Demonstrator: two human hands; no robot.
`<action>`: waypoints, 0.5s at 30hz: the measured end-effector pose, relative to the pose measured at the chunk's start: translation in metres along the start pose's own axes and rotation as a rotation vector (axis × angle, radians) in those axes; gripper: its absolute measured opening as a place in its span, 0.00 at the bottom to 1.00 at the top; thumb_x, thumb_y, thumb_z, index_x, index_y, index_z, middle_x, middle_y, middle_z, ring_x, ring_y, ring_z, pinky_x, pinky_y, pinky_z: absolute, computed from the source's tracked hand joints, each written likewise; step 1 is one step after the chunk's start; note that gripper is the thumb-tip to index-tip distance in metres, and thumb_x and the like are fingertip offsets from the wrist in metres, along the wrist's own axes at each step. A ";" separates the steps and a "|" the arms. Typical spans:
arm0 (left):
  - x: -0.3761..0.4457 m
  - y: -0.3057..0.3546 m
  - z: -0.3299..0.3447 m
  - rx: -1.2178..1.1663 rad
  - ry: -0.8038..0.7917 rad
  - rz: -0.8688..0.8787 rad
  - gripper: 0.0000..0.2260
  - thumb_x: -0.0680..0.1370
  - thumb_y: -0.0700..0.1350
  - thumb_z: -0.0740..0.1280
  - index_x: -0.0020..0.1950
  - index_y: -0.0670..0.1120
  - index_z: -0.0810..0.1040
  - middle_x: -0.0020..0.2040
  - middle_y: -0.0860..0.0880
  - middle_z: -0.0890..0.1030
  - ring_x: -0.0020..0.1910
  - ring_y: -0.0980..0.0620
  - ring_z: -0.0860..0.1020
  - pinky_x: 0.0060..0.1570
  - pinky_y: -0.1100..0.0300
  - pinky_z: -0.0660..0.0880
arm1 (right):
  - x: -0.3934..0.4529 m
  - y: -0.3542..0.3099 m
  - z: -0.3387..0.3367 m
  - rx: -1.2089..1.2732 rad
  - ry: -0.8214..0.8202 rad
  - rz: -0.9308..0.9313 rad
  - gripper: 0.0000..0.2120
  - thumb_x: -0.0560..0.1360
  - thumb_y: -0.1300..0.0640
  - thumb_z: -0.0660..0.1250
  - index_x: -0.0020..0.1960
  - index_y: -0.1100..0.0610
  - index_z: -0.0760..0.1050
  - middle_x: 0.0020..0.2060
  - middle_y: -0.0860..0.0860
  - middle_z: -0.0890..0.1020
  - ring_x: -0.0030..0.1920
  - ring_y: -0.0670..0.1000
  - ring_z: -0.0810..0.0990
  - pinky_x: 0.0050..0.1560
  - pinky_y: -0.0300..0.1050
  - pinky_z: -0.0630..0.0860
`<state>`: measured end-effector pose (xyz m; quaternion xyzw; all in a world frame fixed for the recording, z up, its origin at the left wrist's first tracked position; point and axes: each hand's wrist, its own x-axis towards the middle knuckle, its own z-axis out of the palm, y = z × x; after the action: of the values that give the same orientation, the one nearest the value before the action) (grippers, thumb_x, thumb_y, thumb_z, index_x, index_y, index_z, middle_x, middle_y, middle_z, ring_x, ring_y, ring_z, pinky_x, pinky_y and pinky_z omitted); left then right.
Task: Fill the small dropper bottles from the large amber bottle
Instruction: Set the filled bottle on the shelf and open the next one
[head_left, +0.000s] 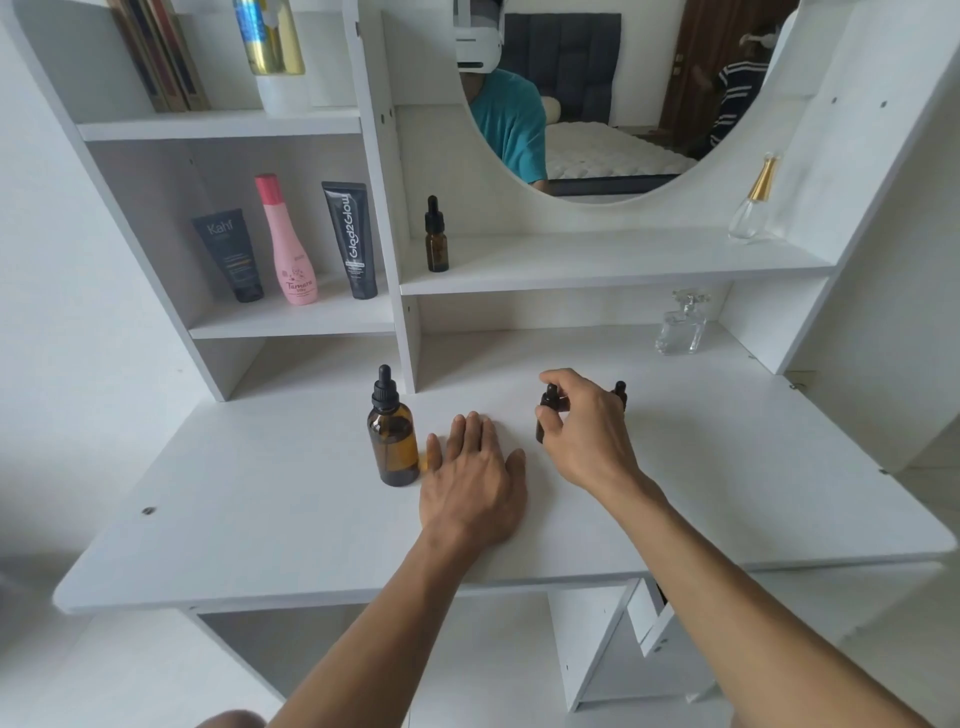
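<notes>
L hand flat, palm down, fingers straight toward 12 o'clock; R hand at its 2 o'clock, fingers curled, pinching.

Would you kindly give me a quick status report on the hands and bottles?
Left hand flat on desk, open. Right hand pinching small dropper bottle, cap on. Large amber bottle capped, untouched. Second small bottle half hidden behind right hand.
</notes>
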<state>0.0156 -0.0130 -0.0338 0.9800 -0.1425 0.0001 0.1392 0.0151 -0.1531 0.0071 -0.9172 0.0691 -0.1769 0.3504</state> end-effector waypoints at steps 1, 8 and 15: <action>-0.001 0.000 0.000 -0.008 0.010 0.003 0.30 0.84 0.57 0.45 0.82 0.42 0.49 0.83 0.45 0.50 0.82 0.48 0.45 0.79 0.44 0.42 | 0.000 0.001 0.000 0.015 0.003 0.005 0.16 0.78 0.61 0.68 0.65 0.55 0.77 0.54 0.53 0.83 0.56 0.55 0.81 0.55 0.41 0.63; -0.006 -0.001 -0.003 -0.184 0.194 0.029 0.25 0.82 0.57 0.57 0.75 0.45 0.66 0.72 0.46 0.73 0.73 0.46 0.67 0.73 0.48 0.61 | -0.008 -0.010 -0.008 0.107 0.019 -0.059 0.13 0.78 0.62 0.69 0.62 0.56 0.79 0.49 0.52 0.83 0.51 0.52 0.82 0.59 0.47 0.77; -0.012 -0.004 -0.006 -0.482 0.327 0.047 0.16 0.73 0.51 0.69 0.60 0.48 0.76 0.53 0.51 0.82 0.55 0.48 0.77 0.53 0.49 0.75 | -0.024 -0.028 -0.005 0.143 -0.083 -0.164 0.13 0.76 0.60 0.72 0.60 0.55 0.80 0.46 0.48 0.84 0.48 0.47 0.82 0.51 0.33 0.74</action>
<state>0.0053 -0.0041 -0.0294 0.9021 -0.1366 0.1277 0.3890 -0.0090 -0.1296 0.0225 -0.8989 -0.0336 -0.1715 0.4019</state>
